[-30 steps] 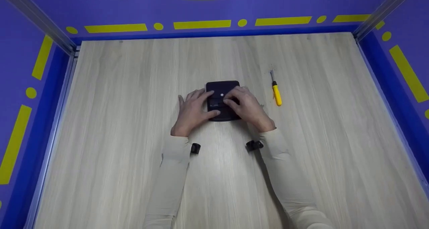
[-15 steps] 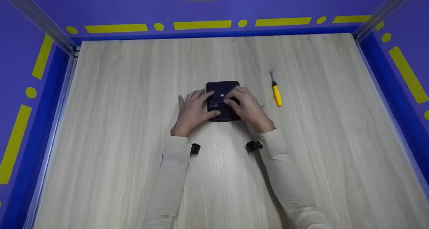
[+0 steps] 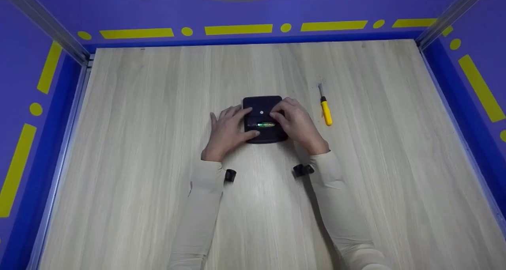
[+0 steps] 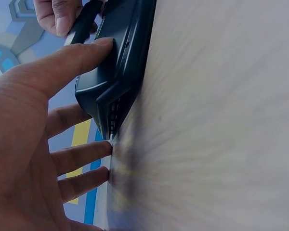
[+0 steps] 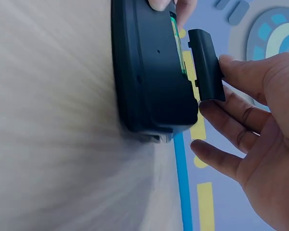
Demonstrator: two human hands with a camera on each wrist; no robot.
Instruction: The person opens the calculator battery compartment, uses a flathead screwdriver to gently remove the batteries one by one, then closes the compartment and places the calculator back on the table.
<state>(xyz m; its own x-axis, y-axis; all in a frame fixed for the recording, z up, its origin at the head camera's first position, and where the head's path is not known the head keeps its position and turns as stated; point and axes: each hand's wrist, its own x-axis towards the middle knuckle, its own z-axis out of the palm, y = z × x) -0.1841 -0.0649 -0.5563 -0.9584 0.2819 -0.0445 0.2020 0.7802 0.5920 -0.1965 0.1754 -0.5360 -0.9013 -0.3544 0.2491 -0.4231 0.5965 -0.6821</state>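
A black device [image 3: 259,103] lies back side up on the table in the head view, with a small white dot on it. Its battery slot is uncovered, and a green battery [image 3: 266,124] shows inside. My left hand [image 3: 226,133] rests at the device's left side, thumb and index finger extended onto its back. My right hand [image 3: 298,123] pinches a narrow black battery cover [image 5: 207,65] between thumb and fingers. In the right wrist view the cover is held apart from the device, tilted, with small tabs along one edge.
A screwdriver [image 3: 326,112] with a yellow handle lies to the right of the device, its tip pointing away. Tiny specks lie near the tip. The wood-pattern table [image 3: 158,104] is bordered by blue walls [image 3: 237,13] with yellow marks at the back and sides.
The right hand has lifted the battery cover off and moved slightly right and away from me, exposing the green battery. The left hand and the device have stayed in place.
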